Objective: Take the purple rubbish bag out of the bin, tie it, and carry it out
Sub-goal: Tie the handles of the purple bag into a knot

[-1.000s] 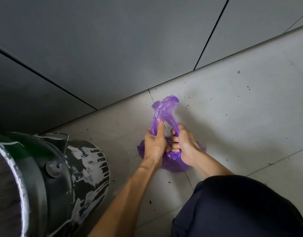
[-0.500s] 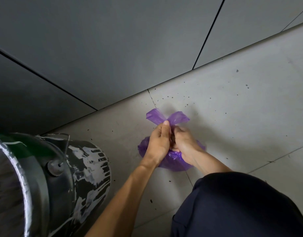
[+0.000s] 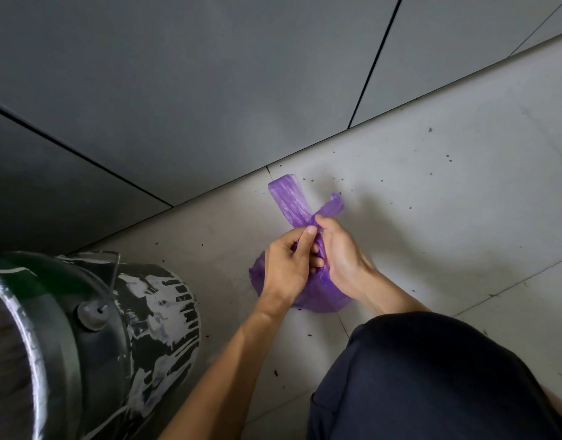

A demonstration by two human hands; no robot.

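Note:
The purple rubbish bag (image 3: pixel 317 293) sits on the grey tiled floor, out of the bin. Its two top flaps (image 3: pixel 289 198) cross above my hands, one long flap pointing up-left, a shorter one to the right. My left hand (image 3: pixel 286 268) pinches the bag's neck between thumb and forefinger. My right hand (image 3: pixel 340 252) grips the same neck from the right side, fingers curled into the plastic. The knot area is hidden between my fingers. The black bin (image 3: pixel 92 338), streaked with white paint, stands at the lower left, apart from the bag.
A grey panelled wall (image 3: pixel 241 74) runs diagonally just behind the bag. My knee in dark cloth (image 3: pixel 432 382) fills the lower right. Small dark specks lie scattered over the floor tiles (image 3: pixel 448 192), which stretch off to the right.
The twisted bag top, held upright a second ago, has been split into two flaps and crossed. The left flap has since lengthened up-left, and both hands have shifted slightly on the neck.

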